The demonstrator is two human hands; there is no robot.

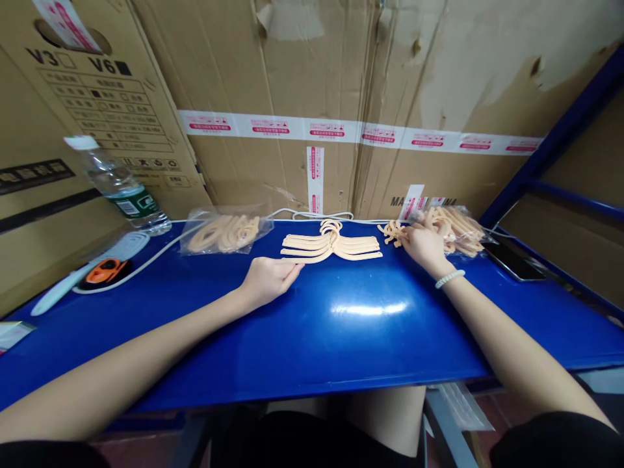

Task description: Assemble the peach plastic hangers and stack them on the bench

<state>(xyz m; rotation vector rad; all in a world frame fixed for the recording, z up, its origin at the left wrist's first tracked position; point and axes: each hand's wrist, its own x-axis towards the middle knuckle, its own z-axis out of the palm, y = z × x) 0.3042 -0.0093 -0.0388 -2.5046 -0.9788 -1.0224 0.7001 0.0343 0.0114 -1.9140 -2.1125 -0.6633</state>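
Note:
Several beige hanger-shaped pieces (358, 243) lie in an overlapping row at the middle of the blue table, their arms spread left and right and curved hooks at the back. My left hand (267, 281) is closed, with thumb and fingers pinching the left tip of the nearest piece. Over to the right, my right hand (424, 247) has its fingers curled down at a small heap of beige curved pieces (391, 232), beside a clear bag of long beige pieces (463, 233). Its fingertips are partly hidden, so what they grip cannot be made out.
Another clear bag with beige looped pieces (227, 233) lies left of centre. Further left are a water bottle (129, 198), a pale blue brush-like tool (92, 266) and an orange-black object (106, 272). A phone (515, 260) lies at right. Cardboard (273, 162) stands behind the table.

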